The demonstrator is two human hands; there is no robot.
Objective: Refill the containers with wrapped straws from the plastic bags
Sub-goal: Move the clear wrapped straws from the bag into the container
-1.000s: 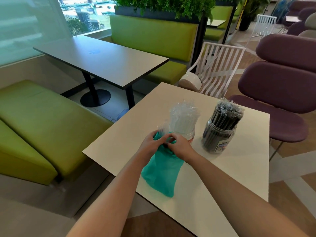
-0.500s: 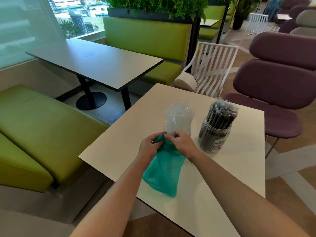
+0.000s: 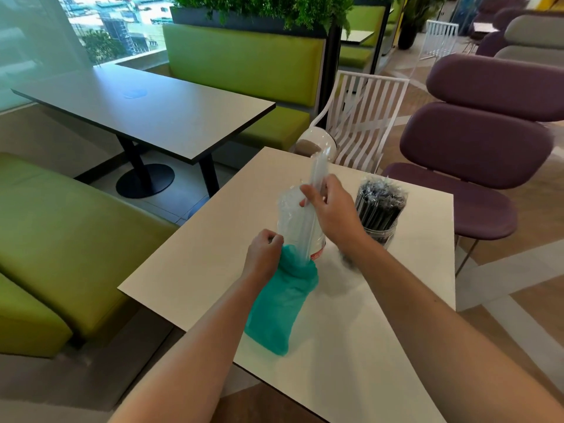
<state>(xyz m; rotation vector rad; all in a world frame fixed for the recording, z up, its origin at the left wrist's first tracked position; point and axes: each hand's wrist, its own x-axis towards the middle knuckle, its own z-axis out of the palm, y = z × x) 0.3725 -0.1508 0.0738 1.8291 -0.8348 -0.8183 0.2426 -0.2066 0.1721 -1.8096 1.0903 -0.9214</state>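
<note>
The right hand (image 3: 331, 213) pinches a clear wrapped straw (image 3: 311, 203), half drawn from the teal plastic bag (image 3: 279, 303) lying at 6 o'clock of the clear-straw jar (image 3: 297, 221); the left hand (image 3: 264, 256) clenches the bag's mouth; best to lift straight until the tip clears, then lower it into that jar, not the black-straw jar (image 3: 380, 215) at 3 o'clock.

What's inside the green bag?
Clear wrapped straws stick out of the green bag, pulled by the right hand. The left hand grips its mouth. Deeper contents are hidden.
</note>
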